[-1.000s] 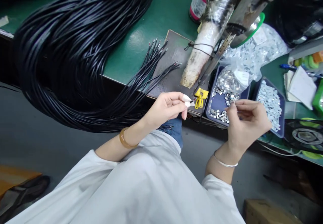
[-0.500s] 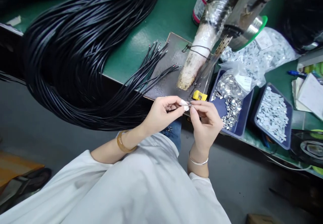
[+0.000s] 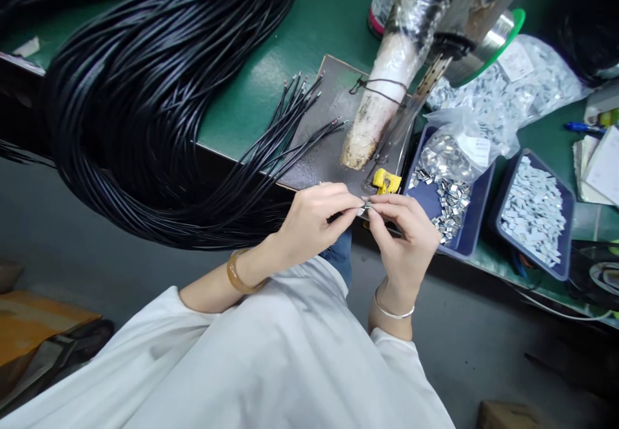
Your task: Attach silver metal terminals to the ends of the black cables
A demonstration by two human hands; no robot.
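My left hand [image 3: 316,219] and my right hand [image 3: 406,229] meet fingertip to fingertip just in front of the bench edge. Pinched between them is a small shiny metal piece [image 3: 365,206], and both hands have thumb and fingers closed on it. Its exact shape is too small to make out. Just beyond the fingers lies a yellow block [image 3: 386,182]. To the right, a blue tray [image 3: 476,222] holds loose shiny metal pieces [image 3: 454,206]. Left of the hands, black cables [image 3: 271,151] fan out with their stripped ends on a dark board [image 3: 333,80].
A wrapped duct [image 3: 377,106] slants down over the board. Farther right stands a second blue tray [image 3: 568,235] with pale flat pieces. Plastic bags [image 3: 527,87] of parts lie behind the trays. A large cable bundle [image 3: 120,106] hangs over the bench edge at left.
The small metal piece shows more clearly between my fingertips. My left fingers have curled over, with the back of the hand turned up. The view has shifted slightly.
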